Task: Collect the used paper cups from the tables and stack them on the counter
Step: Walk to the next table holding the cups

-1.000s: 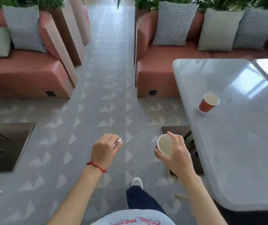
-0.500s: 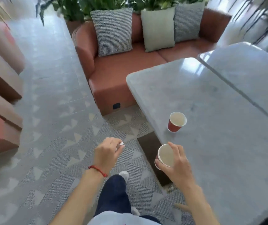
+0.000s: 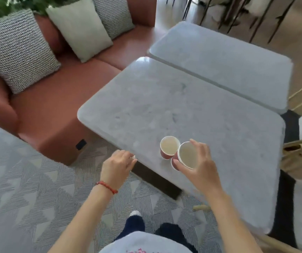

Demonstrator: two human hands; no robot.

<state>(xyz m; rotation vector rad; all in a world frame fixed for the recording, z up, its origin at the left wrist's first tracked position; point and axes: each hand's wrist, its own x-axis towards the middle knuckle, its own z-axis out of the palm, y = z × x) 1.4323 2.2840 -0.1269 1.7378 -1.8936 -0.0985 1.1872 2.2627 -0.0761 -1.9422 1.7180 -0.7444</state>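
While my right hand (image 3: 199, 167) grips one red paper cup (image 3: 186, 157) tilted above the marble tabletop (image 3: 210, 114), fingers (image 3: 200, 146) curled round its rim, a second cup (image 3: 169, 147) stands upright just beside it, rims seemingly touching. Left hand (image 3: 118, 166) hovers at the tabletop's near edge, fingers loosely curled, something small and white at the fingertips; cannot tell what. Red cord on left wrist (image 3: 107, 187).

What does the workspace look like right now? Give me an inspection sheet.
Surface: grey marble table, a second one butted behind it.
Job's things: red paper cup standing on the near table; second red cup held beside it.
Clutter: nothing seen.
Grippers: right hand grips the held cup; left hand loosely curled at the table edge, pinching something small and white.
Cables: nothing seen.
Surroundings: terracotta sofa with cushions, patterned carpet, chairs.
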